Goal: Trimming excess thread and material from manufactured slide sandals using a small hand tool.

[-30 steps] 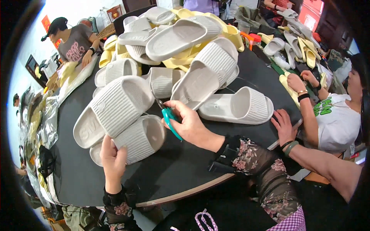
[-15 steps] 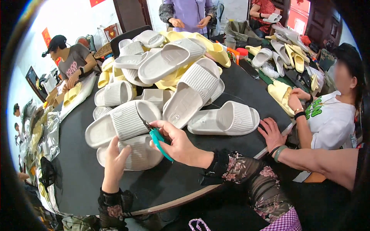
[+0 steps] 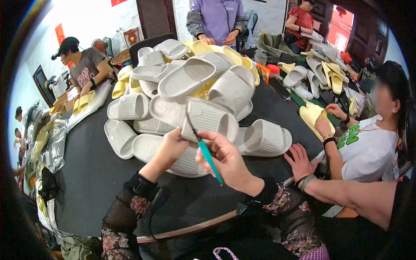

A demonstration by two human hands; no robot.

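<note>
My left hand (image 3: 170, 149) grips the near edge of a grey ribbed slide sandal (image 3: 208, 118), lifted above the dark round table (image 3: 93, 182). My right hand (image 3: 225, 158) holds a thin tool with a teal handle (image 3: 210, 160), its dark tip against the sandal's strap. Another grey sandal (image 3: 162, 151) lies flat just below my hands. Behind them rises a heap of grey sandals (image 3: 190, 78) with yellow ones mixed in.
A person's hand (image 3: 300, 161) rests on the table edge at my right. A person in a white shirt (image 3: 368, 147) handles yellow sandals (image 3: 314, 115). Other people stand at the far side and at the left. Packing bags (image 3: 52, 143) lie at the left rim.
My left hand rose from the table edge and took hold of a sandal. Both hands now hold it up, with the teal tool brought to its strap.
</note>
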